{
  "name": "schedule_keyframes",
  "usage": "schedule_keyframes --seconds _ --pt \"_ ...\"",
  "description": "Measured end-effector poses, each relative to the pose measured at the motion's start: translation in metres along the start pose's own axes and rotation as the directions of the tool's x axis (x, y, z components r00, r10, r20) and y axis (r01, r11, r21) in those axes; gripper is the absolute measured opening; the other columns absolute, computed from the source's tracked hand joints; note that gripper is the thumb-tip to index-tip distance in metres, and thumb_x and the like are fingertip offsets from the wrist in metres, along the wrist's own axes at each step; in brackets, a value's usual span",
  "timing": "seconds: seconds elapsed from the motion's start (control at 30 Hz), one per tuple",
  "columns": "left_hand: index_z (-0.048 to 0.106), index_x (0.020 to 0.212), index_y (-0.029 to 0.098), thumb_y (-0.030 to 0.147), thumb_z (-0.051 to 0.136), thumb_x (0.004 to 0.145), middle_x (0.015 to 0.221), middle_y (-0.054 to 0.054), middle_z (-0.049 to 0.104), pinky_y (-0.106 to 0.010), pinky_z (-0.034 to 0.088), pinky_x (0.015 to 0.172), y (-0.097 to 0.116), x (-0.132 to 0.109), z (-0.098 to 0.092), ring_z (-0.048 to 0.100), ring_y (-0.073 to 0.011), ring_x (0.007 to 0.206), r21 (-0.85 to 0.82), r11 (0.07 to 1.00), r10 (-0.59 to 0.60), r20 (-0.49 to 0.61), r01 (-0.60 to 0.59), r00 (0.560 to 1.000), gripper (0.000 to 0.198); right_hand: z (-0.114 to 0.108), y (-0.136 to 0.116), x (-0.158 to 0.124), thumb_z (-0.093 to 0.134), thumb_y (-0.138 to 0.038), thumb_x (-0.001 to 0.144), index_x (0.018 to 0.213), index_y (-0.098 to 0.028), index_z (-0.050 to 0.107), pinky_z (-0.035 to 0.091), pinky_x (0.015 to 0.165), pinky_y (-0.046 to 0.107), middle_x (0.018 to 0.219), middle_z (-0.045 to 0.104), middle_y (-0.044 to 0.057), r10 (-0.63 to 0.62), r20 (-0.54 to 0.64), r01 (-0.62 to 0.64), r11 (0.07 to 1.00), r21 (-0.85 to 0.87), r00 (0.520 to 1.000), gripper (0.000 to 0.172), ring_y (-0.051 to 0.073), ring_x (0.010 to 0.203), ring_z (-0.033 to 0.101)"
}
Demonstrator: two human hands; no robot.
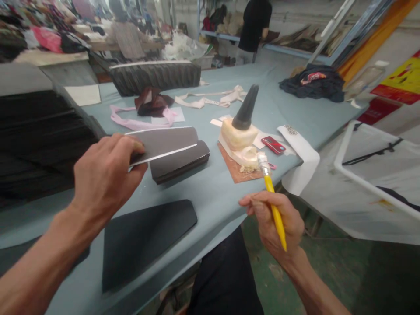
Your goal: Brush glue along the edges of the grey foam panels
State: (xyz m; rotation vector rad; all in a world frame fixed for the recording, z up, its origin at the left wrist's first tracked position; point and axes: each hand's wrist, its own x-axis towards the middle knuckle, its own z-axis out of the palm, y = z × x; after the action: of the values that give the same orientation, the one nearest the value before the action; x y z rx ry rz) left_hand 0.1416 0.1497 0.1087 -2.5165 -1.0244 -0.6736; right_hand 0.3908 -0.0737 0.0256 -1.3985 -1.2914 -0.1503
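My left hand [105,179] is closed on one end of a grey flat piece [166,142] with a pale edge, held just above a stack of similar dark pieces [180,164] on the blue-grey table [213,192]. My right hand [274,221] grips a yellow-handled brush [272,192], whose bristle end points toward a cream glue-covered block [238,135] with a dark cone on top. That block sits on a brown board [238,170]. A black cut piece [144,238] lies flat near the table's front edge.
Tall stacks of black material [39,135] stand at the left, and a ribbed dark bundle [154,76] lies further back. A red phone [273,145], white paper, pink and cream ribbons and dark cloth lie on the table. A person in black stands at the back. A white frame stands at the right.
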Motion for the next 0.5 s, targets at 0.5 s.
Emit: schedule_keyframes --seconds 0.5 --pt "0.06 0.106 0.026 0.022 0.054 0.102 0.114 -0.006 0.078 -0.036 0.055 0.091 0.006 -0.197 -0.067 0.075 -0.0215 0.102 -0.23 0.973 -0.019 -0.083 0.0 0.996 0.008 0.034 -0.077 0.017 0.074 -0.013 0.098 0.092 -0.024 0.06 0.063 0.066 0.022 0.121 0.085 0.015 -0.614 0.22 0.583 0.789 0.194 0.758 0.019 0.013 0.07 0.079"
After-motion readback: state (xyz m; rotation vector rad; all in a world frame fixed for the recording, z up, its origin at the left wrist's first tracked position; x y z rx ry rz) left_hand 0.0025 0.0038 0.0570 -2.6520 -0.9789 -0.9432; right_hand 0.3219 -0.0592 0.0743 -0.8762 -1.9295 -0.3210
